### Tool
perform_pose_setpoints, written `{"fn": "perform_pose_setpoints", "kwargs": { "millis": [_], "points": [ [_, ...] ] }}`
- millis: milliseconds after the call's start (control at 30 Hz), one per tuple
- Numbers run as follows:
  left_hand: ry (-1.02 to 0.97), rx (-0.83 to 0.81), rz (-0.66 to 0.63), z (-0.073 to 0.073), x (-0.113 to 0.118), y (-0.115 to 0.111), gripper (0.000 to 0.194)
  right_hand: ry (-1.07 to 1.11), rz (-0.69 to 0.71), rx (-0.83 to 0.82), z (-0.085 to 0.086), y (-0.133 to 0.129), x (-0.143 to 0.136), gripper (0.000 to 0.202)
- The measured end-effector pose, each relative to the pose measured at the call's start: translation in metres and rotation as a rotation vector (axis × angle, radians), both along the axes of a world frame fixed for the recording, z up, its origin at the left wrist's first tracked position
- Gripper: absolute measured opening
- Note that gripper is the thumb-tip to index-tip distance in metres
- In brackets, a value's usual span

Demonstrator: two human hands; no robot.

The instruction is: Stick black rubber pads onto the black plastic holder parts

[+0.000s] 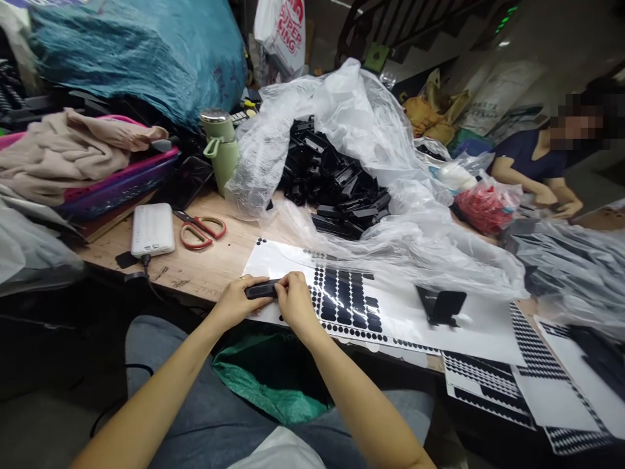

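Observation:
A small black plastic part (262, 290) is held over the front edge of the table. My left hand (237, 301) grips its left end, fingers closed around it. At its right end, my right hand (295, 298) has its thumb and fingertips pinched together against the part; whether a sticker is between them is too small to tell. Beneath and to the right lies a white sheet of black stickers (344, 296), round ones along its edges and longer ones in the middle. Farther right on the white sheeting stands a black folding stand (446, 306).
Behind the sheet, a clear plastic bag (361, 98) spills a heap of black parts (336, 182). Scissors (198, 231), a white power bank (152, 229) and a green flask (222, 153) stand left. More sticker sheets (488, 384) overhang the right edge. A green sack (273, 378) hangs below. Another person (530, 156) sits at far right.

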State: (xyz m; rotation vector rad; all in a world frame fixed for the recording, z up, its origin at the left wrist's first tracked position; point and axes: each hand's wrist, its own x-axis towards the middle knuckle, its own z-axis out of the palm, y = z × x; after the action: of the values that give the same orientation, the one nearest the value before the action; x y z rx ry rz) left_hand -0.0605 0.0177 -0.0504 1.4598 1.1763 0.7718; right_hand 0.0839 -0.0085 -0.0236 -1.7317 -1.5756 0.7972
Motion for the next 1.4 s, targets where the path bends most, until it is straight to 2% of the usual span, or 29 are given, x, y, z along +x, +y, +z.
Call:
{"fn": "perform_pose_setpoints", "kwargs": {
  "millis": [100, 133, 200, 267, 333, 433, 567, 633, 733, 800, 867, 967, 1133, 1400],
  "points": [
    [0.023, -0.010, 0.011, 0.008, 0.000, -0.001, 0.048, -0.025, -0.129, 0.057, -0.003, -0.010, 0.034, 0.020],
    [0.035, -0.007, 0.005, 0.012, 0.002, -0.001, 0.048, -0.054, -0.219, 0.063, -0.005, -0.015, 0.054, 0.026],
    [0.043, -0.002, -0.038, 0.018, 0.011, -0.003, 0.048, -0.192, -0.465, 0.079, -0.007, -0.027, 0.101, 0.025],
    [0.018, -0.016, -0.115, 0.022, 0.026, -0.006, 0.048, -0.351, -0.630, -0.027, -0.010, -0.037, 0.143, 0.025],
    [-0.009, -0.046, -0.195, 0.021, 0.044, -0.007, 0.048, -0.401, -0.672, -0.149, -0.013, -0.043, 0.171, 0.022],
    [-0.002, -0.077, -0.264, 0.013, 0.066, -0.007, 0.047, -0.373, -0.653, -0.188, -0.018, -0.045, 0.185, 0.014],
    [0.003, -0.071, -0.269, 0.006, 0.074, -0.005, 0.048, -0.303, -0.618, -0.184, -0.013, -0.048, 0.180, 0.014],
    [0.001, -0.069, -0.272, 0.005, 0.073, -0.005, 0.047, -0.232, -0.614, -0.113, -0.008, -0.051, 0.175, 0.017],
    [-0.004, -0.073, -0.281, 0.006, 0.073, -0.005, 0.045, 0.071, -0.547, -0.009, -0.001, -0.054, 0.158, 0.021],
    [0.000, -0.070, -0.284, 0.006, 0.073, -0.005, 0.045, 0.316, -0.442, -0.063, 0.000, -0.054, 0.142, 0.022],
    [0.007, -0.061, -0.280, 0.006, 0.074, -0.005, 0.046, 0.444, -0.375, -0.121, -0.002, -0.052, 0.124, 0.022],
    [0.017, -0.061, -0.264, 0.005, 0.076, -0.005, 0.046, 0.451, -0.381, -0.070, -0.005, -0.048, 0.099, 0.021],
    [0.011, -0.067, -0.234, 0.005, 0.077, -0.007, 0.042, 0.441, -0.311, -0.042, 0.000, -0.048, 0.064, 0.018],
    [0.021, 0.021, -0.232, 0.003, 0.074, -0.010, 0.039, 0.385, -0.327, -0.067, 0.002, -0.047, 0.052, 0.017]
  ]
}}
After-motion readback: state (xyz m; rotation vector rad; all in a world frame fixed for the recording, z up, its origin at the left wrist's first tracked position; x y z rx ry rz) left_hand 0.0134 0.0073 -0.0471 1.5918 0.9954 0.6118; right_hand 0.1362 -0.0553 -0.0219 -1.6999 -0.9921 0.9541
